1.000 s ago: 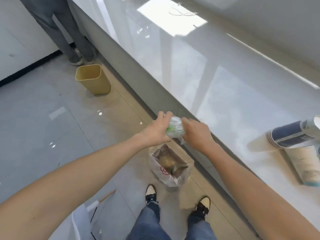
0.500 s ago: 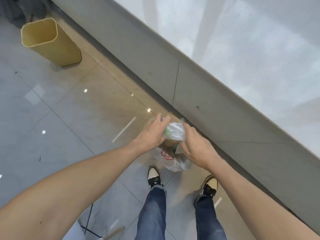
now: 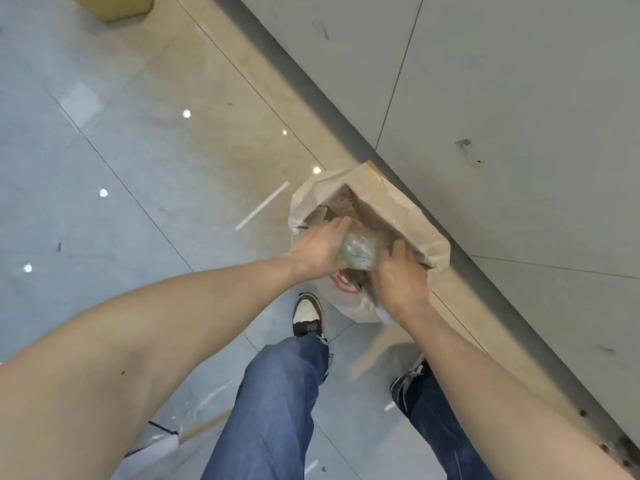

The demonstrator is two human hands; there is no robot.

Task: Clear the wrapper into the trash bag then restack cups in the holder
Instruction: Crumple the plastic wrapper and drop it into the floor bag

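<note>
A crumpled clear plastic wrapper [image 3: 360,250] with a green spot is pressed between my left hand [image 3: 318,249] and my right hand [image 3: 398,277]. Both hands hold it inside the open mouth of the trash bag [image 3: 391,209], a white plastic bag with a red mark and a brown paper liner, standing on the floor against the counter base. Brown waste shows inside the bag behind my fingers. No cups or cup holder are in view.
The grey counter front [image 3: 502,116] runs diagonally along the right. A tan bin [image 3: 114,5] sits at the top left edge. My two feet [image 3: 308,315] stand just below the bag. A white object [image 3: 162,445] lies at the bottom left.
I have bent down, and both hands have lowered the wrapper from above the bag into its mouth. The counter top and cups have left the view.
</note>
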